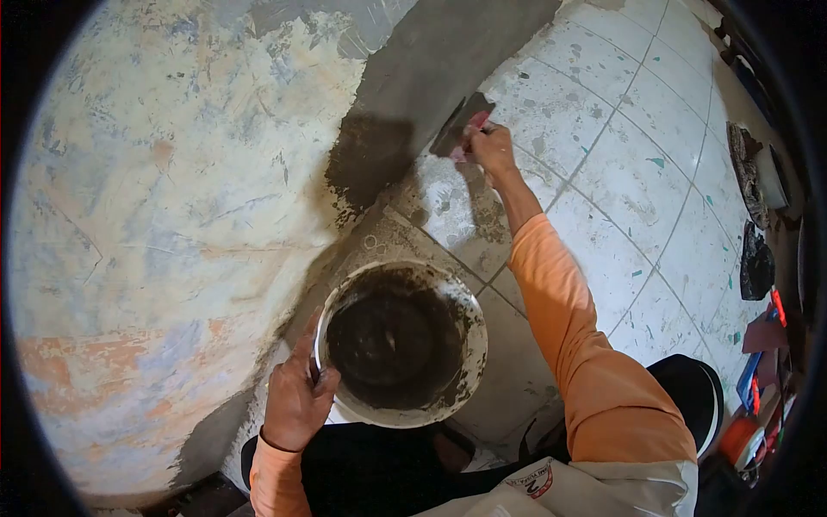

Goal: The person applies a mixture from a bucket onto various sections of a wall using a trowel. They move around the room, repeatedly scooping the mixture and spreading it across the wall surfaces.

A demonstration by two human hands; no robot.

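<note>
My right hand [491,151] grips a plastering trowel by its reddish handle. The wide dark blade of the trowel [450,129] lies at the foot of the wall, along the lower edge of a band of wet grey plaster [405,95]. Closer to my body, my left hand [297,396] is closed on the left rim of a pale bucket [478,345], with the thumb over the edge. Dark grey mortar [396,345] fills the inside of the bucket and smears its inner wall.
On the left rises a patchy old wall [189,172] with peeling paint. White floor tiles [629,164] spread to the right, spotted with mortar and green flecks. Dark bags [756,263] and assorted tools line the far right edge. My shoe [693,396] rests at lower right.
</note>
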